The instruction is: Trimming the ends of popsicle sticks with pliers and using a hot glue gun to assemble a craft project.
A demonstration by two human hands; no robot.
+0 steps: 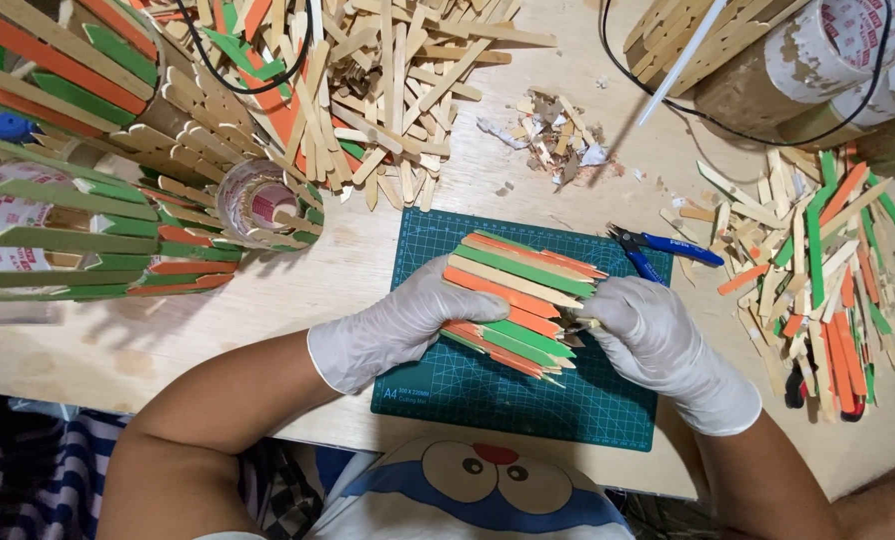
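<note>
Pressing down, the white-gloved left hand (403,325) pinned the glued panel of orange, green and plain wooden sticks (518,305) on the green cutting mat (608,405). White-gloved right hand (648,335) pinched a stick end at the panel's right edge. Best kept flat, ends aligned.

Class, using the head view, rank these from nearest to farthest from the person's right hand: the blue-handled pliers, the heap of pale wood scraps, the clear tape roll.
From the right hand:
1. Blue-handled pliers, just above it, beside the mat.
2. Heap of pale wood scraps, farther up, centre.
3. Clear tape roll, far across to the left.
</note>
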